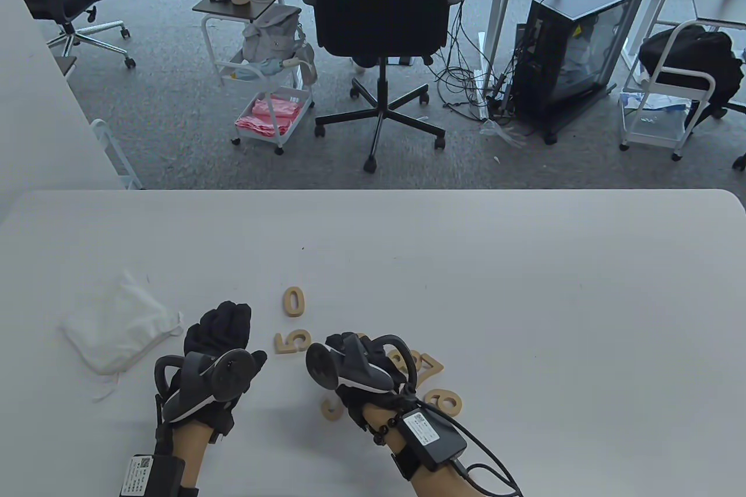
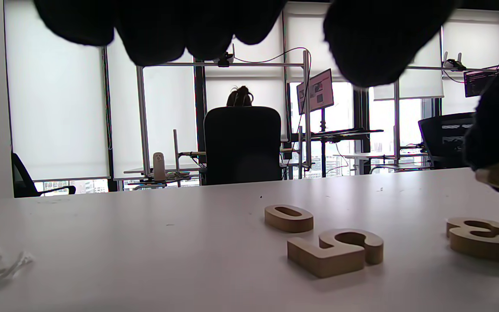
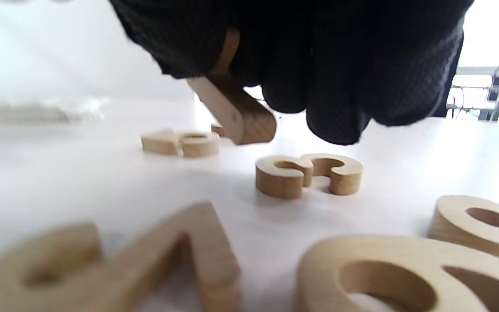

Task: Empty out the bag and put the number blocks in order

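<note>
Wooden number block [image 3: 232, 110] is gripped in the right hand [image 1: 361, 369], lifted off the desk [image 1: 524, 287]; left hand [image 1: 224, 339] hovers empty, fingers loosely extended. Sorting underway; next, place it in sequence.

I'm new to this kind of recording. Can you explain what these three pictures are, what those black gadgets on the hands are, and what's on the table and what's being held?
No robot here: a person's two hands in black sensor gloves, each with a tracker strapped on its back. One camera looks down at the white table; the other two sit on the wrists.

The left hand holds nothing visible. The right hand grips a pale wooden block piece, lifted off the table; which number it is cannot be told.

On the table lie a crumpled white cloth bag and pale wooden number blocks: 0, 5, 3, 7.
</note>
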Action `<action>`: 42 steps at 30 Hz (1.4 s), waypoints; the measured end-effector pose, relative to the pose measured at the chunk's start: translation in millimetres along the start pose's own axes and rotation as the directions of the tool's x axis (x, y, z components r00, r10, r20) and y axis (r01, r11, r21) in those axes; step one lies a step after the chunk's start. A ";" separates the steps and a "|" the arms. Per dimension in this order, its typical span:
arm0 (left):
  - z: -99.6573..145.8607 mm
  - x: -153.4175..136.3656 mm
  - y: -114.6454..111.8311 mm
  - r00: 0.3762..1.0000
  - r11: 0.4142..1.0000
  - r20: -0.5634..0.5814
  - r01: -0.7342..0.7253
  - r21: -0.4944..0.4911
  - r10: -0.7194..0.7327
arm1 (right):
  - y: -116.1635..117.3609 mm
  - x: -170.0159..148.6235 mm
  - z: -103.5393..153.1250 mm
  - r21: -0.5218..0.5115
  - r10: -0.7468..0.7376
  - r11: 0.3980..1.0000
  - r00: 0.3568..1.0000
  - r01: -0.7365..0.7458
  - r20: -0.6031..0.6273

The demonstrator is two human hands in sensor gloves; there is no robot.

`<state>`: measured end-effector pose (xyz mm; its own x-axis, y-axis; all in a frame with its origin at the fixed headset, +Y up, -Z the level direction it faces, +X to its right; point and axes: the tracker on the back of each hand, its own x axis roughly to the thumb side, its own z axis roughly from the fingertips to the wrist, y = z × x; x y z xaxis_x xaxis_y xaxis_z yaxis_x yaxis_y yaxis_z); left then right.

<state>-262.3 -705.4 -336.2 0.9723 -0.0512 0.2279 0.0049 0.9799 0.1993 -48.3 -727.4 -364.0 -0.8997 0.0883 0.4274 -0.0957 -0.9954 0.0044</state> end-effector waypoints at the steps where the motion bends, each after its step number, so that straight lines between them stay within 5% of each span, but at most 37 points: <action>1: 0.1 -0.3 0.1 1.000 1.000 -0.002 -0.002 0.000 0.002 | -4.7 -6.0 2.6 -0.025 -0.087 0.996 0.996 0.087 -0.009; 8: 0.6 -1.3 0.9 1.000 1.000 -0.007 -0.003 0.003 0.003 | -24.0 -38.6 13.5 -0.150 -0.420 0.899 0.908 0.413 -0.018; 18: 0.4 -2.4 2.0 1.000 1.000 -0.012 -0.004 0.005 0.004 | -37.6 -56.6 14.4 -0.277 -0.492 0.850 0.864 0.449 -0.109; 29: 0.9 -6.8 3.8 0.999 1.000 -0.027 -0.022 0.016 0.022 | -40.5 -13.5 -49.5 -0.178 -0.080 0.983 0.984 0.051 -0.160; 42: -1.4 -25.6 -2.4 0.995 0.998 -0.085 -0.059 -0.012 0.058 | 9.5 7.2 -136.2 -0.045 0.148 0.985 0.958 -0.164 -0.245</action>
<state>-286.8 -706.2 -343.9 0.9873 0.0219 0.1572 -0.0495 0.9836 0.1737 -113.7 -731.2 -483.9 -0.9806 -0.0539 0.1887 0.0342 -0.9938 -0.1062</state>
